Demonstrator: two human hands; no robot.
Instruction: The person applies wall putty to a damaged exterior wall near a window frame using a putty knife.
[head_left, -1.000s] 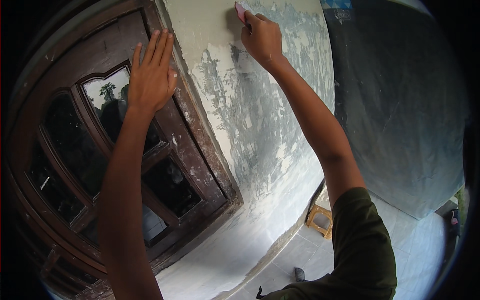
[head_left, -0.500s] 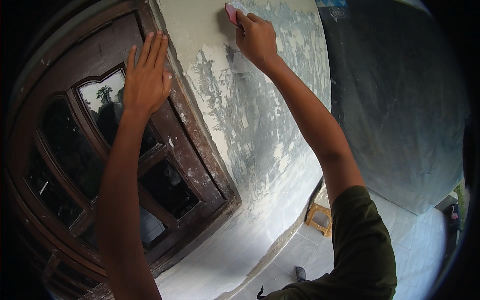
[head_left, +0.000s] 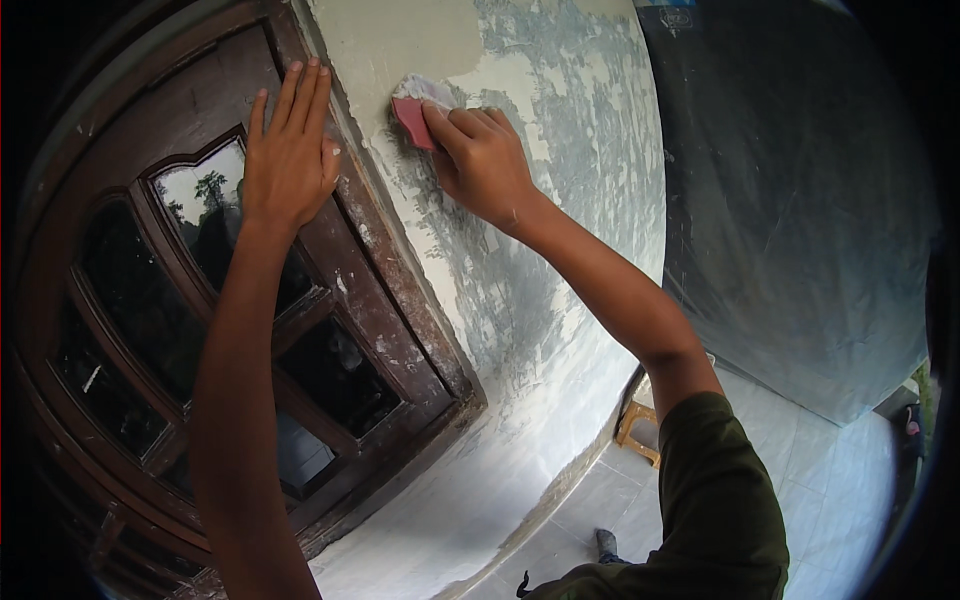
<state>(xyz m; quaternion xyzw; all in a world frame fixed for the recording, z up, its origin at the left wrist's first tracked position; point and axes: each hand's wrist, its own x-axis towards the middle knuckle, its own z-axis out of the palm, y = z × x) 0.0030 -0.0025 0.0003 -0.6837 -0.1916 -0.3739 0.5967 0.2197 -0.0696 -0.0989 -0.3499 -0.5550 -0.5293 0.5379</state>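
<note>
My right hand point(head_left: 487, 165) grips a pink putty scraper point(head_left: 414, 122) with thumb and fingers closed round it. White putty point(head_left: 428, 88) coats its upper edge. The scraper is at the upper part of the wall point(head_left: 560, 250), close to the wooden frame's side; whether its edge touches the surface I cannot tell. Patchy grey and cream shows over much of that wall, with a smoother cream area above. On the left, my left hand point(head_left: 290, 165) lies flat, fingers extended, against the brown wooden window frame point(head_left: 215, 85). Nothing is held in it.
Dark glass panes point(head_left: 335, 375) fill the wooden frame under my left arm. A dark sheet point(head_left: 790, 200) hangs along the right. Below, a small yellow-brown stool point(head_left: 640, 432) stands by the wall's foot on the grey tiled floor point(head_left: 580, 510).
My right hand has brought the scraper down and to the left, toward the wooden frame. More of its pink face and putty shows now. My left hand has stayed nearly still.
</note>
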